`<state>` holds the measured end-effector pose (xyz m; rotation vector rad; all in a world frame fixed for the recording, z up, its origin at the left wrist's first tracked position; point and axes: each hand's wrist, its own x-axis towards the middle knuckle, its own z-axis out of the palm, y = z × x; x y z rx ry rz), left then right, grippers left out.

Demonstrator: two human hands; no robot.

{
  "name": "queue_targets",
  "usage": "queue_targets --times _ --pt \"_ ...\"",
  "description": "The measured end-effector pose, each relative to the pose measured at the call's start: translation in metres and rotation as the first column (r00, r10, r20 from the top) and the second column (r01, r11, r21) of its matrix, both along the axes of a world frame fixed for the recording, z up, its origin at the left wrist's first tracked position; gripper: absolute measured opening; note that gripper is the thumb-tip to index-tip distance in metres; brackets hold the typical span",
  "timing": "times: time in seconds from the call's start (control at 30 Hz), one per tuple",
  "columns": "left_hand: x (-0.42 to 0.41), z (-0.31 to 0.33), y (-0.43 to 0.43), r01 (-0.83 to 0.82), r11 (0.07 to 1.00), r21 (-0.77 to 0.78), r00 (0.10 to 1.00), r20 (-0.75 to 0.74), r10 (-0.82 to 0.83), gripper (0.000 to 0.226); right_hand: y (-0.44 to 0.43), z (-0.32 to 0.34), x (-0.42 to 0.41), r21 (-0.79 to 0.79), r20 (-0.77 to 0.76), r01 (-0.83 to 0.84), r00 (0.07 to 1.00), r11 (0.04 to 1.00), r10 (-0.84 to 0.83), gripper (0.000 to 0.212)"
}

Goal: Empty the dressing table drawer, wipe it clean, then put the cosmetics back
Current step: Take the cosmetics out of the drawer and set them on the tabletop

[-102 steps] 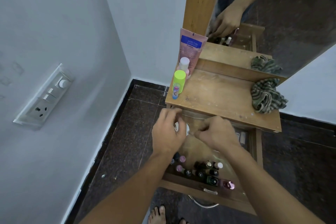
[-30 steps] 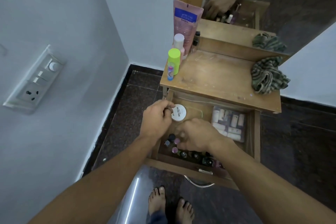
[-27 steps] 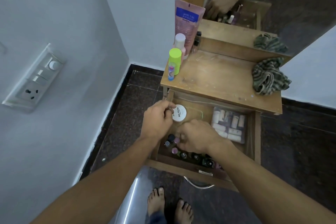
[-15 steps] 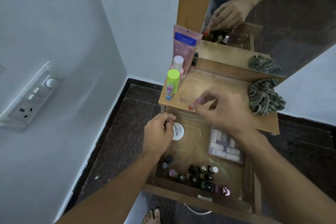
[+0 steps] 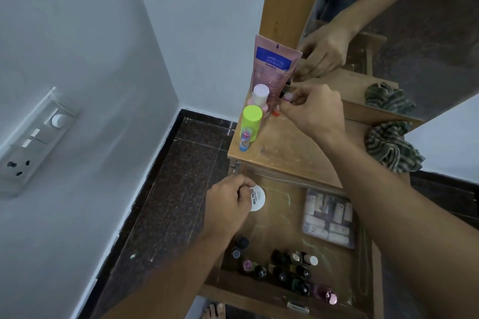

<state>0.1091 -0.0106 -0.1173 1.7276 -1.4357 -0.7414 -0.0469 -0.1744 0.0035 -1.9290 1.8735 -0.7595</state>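
Standing open under the brown wooden table top (image 5: 285, 147), the wooden drawer (image 5: 282, 228) holds a row of small dark nail polish bottles (image 5: 282, 270) along its near edge. The right hand (image 5: 313, 114), over the top's far left corner, pinches a tiny pink-capped bottle (image 5: 287, 96). The left hand (image 5: 229, 202) curls round a flat white jar (image 5: 259, 198) in the drawer's far left corner.

Plain pale grey walls (image 5: 77, 33) meet in a corner, with a white switch-and-socket panel (image 5: 33, 142) on the left one. The floor (image 5: 181, 202) is dark speckled tile with black skirting (image 5: 155, 181). A wooden dressing table (image 5: 285, 147) sits in the corner, with a wood-framed mirror (image 5: 427, 33) above it.
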Motion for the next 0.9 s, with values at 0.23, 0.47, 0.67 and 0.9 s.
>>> queue_targets --times 0.23,0.47,0.67,0.9 --pt "-0.002 -0.003 -0.004 -0.010 0.999 -0.035 0.998 0.054 0.012 0.026 -0.007 -0.008 0.004 0.010 -0.044 0.009 0.999 1.000 -0.008 0.019" --pt "-0.001 0.000 -0.004 0.015 0.999 -0.051 0.997 0.074 -0.011 0.027 0.008 -0.005 -0.001 0.011 -0.014 0.066 0.998 0.998 -0.066 0.025" --pt "0.000 0.008 -0.003 0.018 0.999 0.052 1.000 -0.003 -0.018 0.030 0.106 -0.010 -0.007 0.110 0.004 0.090 0.996 0.990 -0.091 0.021" --pt "0.006 0.011 -0.004 0.033 0.981 0.190 0.987 -0.158 -0.002 0.033 0.194 -0.036 0.026 0.551 -0.152 -0.317 0.872 0.772 0.466 0.025"
